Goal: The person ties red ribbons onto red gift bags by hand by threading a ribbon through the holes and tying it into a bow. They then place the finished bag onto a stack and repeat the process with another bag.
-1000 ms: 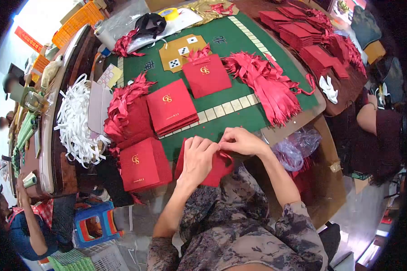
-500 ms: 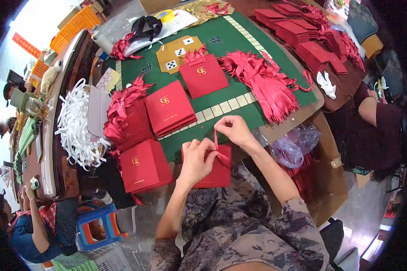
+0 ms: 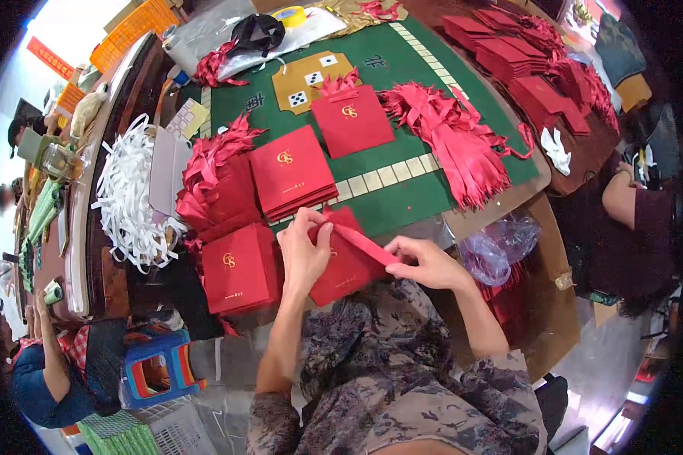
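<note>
Over the feed, I saw the left hand (image 3: pixel 303 254) and right hand (image 3: pixel 431 265) each pinching a red ribbon (image 3: pixel 363 244), stretched straight across a red bag (image 3: pixel 343 274) at the green bench's (image 3: pixel 398 205) near edge.

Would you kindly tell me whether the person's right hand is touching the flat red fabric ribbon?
Touching. The head view shows the right hand pinching the flat red fabric ribbon between thumb and fingers.

Held bag (image 3: pixel 345 277) before bag stack (image 3: pixel 292 171), ribbons (image 3: pixel 467 148) right
</note>
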{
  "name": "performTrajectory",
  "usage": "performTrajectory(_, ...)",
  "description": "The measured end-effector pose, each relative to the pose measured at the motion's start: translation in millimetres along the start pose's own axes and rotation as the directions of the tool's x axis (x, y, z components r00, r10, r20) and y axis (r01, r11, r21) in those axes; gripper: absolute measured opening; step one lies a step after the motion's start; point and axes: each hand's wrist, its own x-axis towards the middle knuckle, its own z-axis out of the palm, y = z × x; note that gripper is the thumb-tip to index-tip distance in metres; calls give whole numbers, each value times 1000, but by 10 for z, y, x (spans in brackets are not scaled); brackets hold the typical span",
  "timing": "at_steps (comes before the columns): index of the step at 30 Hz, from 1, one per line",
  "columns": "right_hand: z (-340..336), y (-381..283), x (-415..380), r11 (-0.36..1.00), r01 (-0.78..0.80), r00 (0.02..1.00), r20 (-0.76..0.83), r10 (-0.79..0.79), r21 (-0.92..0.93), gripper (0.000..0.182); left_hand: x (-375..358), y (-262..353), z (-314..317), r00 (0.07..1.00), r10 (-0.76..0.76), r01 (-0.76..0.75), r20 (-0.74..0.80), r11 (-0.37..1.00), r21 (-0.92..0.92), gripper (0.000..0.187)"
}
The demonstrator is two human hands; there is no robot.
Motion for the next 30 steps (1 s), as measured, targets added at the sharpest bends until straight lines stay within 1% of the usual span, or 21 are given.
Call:
performTrajectory(1, -4, -23, -85, 1000, 1, 1000, 3, -1, -3, 34, 0, -64, 44, 999, 7, -5, -40, 999, 39, 16)
performTrajectory(3, 0, -63, -248, 937, -80, 992, -63, 108, 339, 23, -6, -144, 113, 996, 13, -6, -84, 997, 76, 17)
performTrajectory(4, -6, -29, -299, 938, -81, 992, -59, 107, 336, 23, -14, -169, 145, 996, -21, 28, -82, 996, 82, 17)
performTrajectory(6, -7, -12, -361, 981, 15, 970, -241, 33, 194, 16, -30, -201, 195, 995, -56, 64, -84, 994, 88, 17)
performTrajectory(7, 20, -70, -384, 968, 73, 958, -288, -1, 241, 19, -36, -211, 218, 999, -20, 25, -47, 994, 105, 18)
performTrajectory(9, 35, -200, -386, 971, 38, 964, -266, 27, 237, 19, -54, -189, 259, 992, 124, -122, -4, 981, 154, 18)
performTrajectory(10, 52, -241, -364, 972, 4, 967, -247, 55, 233, 20, -66, -142, 282, 992, 125, -123, -6, 981, 152, 18)
performTrajectory(11, 102, -273, -308, 974, 13, 959, -277, 52, 228, 20, -89, -82, 309, 967, 233, -207, -104, 954, 215, 17)
performTrajectory(12, 135, -335, -246, 998, -41, 952, -301, 56, 54, 19, -98, 35, 290, 920, 342, -282, -192, 917, 284, 17)
performTrajectory(14, 237, -382, -108, 998, -43, 953, -298, 52, 39, 21, -184, 182, 217, 937, 306, -257, -168, 930, 262, 16)
performTrajectory(15, 285, -375, -35, 998, -46, 953, -299, 56, 41, 21, -232, 202, 200, 948, 292, -279, -128, 954, 108, 15)
performTrajectory(16, 335, -353, 48, 996, 32, 953, -297, -54, -79, 22, -283, 227, 171, 956, 282, -287, -85, 957, -48, 14)
performTrajectory(17, 388, -331, 125, 974, 110, 945, -282, -164, -197, 23, -341, 286, 133, 979, 203, -203, -18, 969, -137, 14)
performTrajectory(18, 438, -318, 192, 975, 110, 946, -282, -163, -192, 23, -369, 319, 91, 980, 201, -201, -15, 970, -134, 14)
performTrajectory(20, 520, -297, 304, 936, 197, 911, -299, -285, -291, 25, -413, 348, 33, 984, 2, 27, 175, 987, -161, 20)
performTrajectory(21, 541, -289, 346, 932, 211, 910, -290, -297, -295, 27, -456, 138, 116, 978, -41, 106, 206, 942, -317, 21)
performTrajectory(22, 551, -281, 375, 932, 211, 910, -288, -297, -294, 27, -461, 46, 120, 978, -42, 107, 205, 942, -317, 21)
performTrajectory(25, 552, -272, 403, 958, 229, 926, -266, -269, -172, 31, -425, 26, 7, 862, -177, 438, 475, 732, -522, 19)
performTrajectory(28, 563, -278, 398, 953, 192, 922, -288, -257, -235, 32, -405, -66, -18, 833, -223, 493, 507, 715, -495, 15)
performTrajectory(29, 562, -267, 383, 932, 224, 870, -373, -323, -285, 34, -407, -103, 1, 836, -224, 490, 501, 716, -498, 15)
performTrajectory(30, 559, -251, 361, 907, 250, 804, -449, -389, -337, 36, -422, -129, 32, 874, -254, 460, 414, 704, -541, 14)
